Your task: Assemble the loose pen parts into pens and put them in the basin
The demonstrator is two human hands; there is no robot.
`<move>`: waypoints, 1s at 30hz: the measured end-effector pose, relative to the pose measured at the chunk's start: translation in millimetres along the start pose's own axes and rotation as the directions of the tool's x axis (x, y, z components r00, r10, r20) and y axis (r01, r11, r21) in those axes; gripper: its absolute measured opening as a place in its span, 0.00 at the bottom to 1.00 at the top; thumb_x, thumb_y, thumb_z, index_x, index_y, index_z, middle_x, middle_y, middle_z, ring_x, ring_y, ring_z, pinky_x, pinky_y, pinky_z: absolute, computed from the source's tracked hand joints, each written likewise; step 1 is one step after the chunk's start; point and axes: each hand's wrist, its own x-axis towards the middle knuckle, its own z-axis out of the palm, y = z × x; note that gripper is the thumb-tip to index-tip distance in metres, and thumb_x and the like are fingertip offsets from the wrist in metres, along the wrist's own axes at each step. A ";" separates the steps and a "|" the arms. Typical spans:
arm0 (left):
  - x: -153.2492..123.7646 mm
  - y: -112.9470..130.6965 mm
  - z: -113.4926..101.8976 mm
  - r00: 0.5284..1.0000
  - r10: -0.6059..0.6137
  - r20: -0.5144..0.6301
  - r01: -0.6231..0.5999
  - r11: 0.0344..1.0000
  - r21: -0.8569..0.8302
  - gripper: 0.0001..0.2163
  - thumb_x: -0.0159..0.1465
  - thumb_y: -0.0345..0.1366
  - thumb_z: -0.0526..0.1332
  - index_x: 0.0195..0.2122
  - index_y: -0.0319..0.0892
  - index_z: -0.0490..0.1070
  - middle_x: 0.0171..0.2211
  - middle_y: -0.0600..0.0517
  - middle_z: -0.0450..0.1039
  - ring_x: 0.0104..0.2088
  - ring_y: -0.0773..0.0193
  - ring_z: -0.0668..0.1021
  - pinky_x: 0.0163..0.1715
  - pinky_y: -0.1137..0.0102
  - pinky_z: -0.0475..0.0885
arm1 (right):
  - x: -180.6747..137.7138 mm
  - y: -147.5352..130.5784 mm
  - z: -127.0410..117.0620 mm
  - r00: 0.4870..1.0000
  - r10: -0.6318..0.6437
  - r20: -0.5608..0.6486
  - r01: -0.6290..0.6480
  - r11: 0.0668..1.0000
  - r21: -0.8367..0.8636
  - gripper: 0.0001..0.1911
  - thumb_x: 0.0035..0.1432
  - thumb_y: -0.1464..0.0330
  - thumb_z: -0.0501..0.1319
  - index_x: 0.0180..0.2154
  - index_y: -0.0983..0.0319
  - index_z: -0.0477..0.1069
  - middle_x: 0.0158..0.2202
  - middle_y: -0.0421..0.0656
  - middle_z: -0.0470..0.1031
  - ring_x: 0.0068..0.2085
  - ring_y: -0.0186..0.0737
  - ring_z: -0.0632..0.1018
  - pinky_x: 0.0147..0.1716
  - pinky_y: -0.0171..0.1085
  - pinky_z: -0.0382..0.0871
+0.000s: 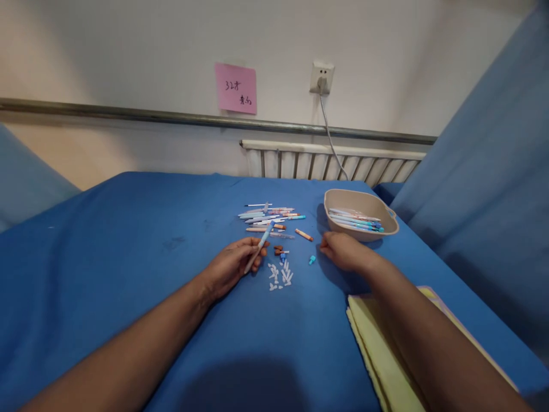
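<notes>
My left hand [238,258] pinches a pen [263,239] with a light blue upper barrel and a greyish lower end, tilted up to the right. My right hand [343,250] is closed in front of the basket, its fingertips curled; whatever they may hold is hidden. Between the hands lie a turquoise pen cap piece [312,260], a dark blue piece [282,257] and brown pieces [278,249]. Nearer me are several small white tips [286,273]. Behind them spreads a loose pile of pen parts and refills [261,217], with an orange-brown barrel [304,234] to its right.
A beige basket [388,230] with several pens [355,220] inside stands at the right. A folded yellow cloth [364,337] lies under my right forearm. Blue fabric [128,240] covers the surface. At the back are a radiator [300,163], a metal rail [171,116] and a plugged-in cord [328,129].
</notes>
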 end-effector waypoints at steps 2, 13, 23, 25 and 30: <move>0.9 -0.5 -1.9 1.000 0.013 -0.002 -0.013 0.999 0.036 0.10 0.59 0.36 0.58 0.39 0.37 0.69 0.28 0.52 0.68 0.21 0.72 0.67 0.19 0.76 0.61 | 2.4 -3.7 2.4 0.997 -0.029 -0.076 0.037 0.994 0.107 0.08 0.58 0.69 0.54 0.39 0.64 0.68 0.37 0.48 0.76 0.37 0.40 0.75 0.34 0.32 0.60; 2.9 -2.7 -2.0 0.999 0.038 -0.002 -0.037 0.970 0.241 0.13 0.58 0.43 0.60 0.36 0.38 0.67 0.22 0.56 0.65 0.16 0.76 0.60 0.15 0.77 0.51 | 1.2 -29.9 15.5 0.940 -0.288 -0.184 0.323 0.925 0.199 0.06 0.57 0.73 0.55 0.37 0.63 0.68 0.36 0.45 0.71 0.39 0.37 0.72 0.38 0.34 0.62; 4.7 -8.4 -5.7 0.995 0.104 0.008 -0.102 0.954 0.282 0.14 0.57 0.46 0.60 0.32 0.38 0.68 0.24 0.55 0.68 0.18 0.74 0.65 0.18 0.77 0.58 | 18.9 -71.0 20.8 0.891 -0.425 -0.158 0.427 0.904 -0.024 0.14 0.62 0.70 0.52 0.47 0.54 0.69 0.44 0.44 0.69 0.45 0.41 0.69 0.47 0.40 0.59; 3.6 -8.4 -5.6 0.994 0.108 0.007 -0.105 0.954 0.280 0.15 0.57 0.46 0.61 0.33 0.38 0.68 0.25 0.54 0.68 0.20 0.74 0.66 0.19 0.77 0.59 | 20.3 -75.8 22.0 0.898 -0.417 -0.142 0.415 0.909 -0.046 0.13 0.62 0.69 0.52 0.46 0.56 0.70 0.45 0.45 0.69 0.45 0.42 0.70 0.45 0.40 0.59; 2.6 -8.7 -5.4 0.995 0.099 0.012 -0.099 0.954 0.283 0.14 0.57 0.45 0.61 0.33 0.37 0.68 0.26 0.54 0.69 0.20 0.74 0.66 0.19 0.77 0.60 | 17.2 -66.5 29.3 0.935 -0.318 -0.158 0.319 0.948 -0.025 0.13 0.63 0.70 0.49 0.44 0.60 0.70 0.40 0.47 0.70 0.43 0.42 0.71 0.45 0.40 0.60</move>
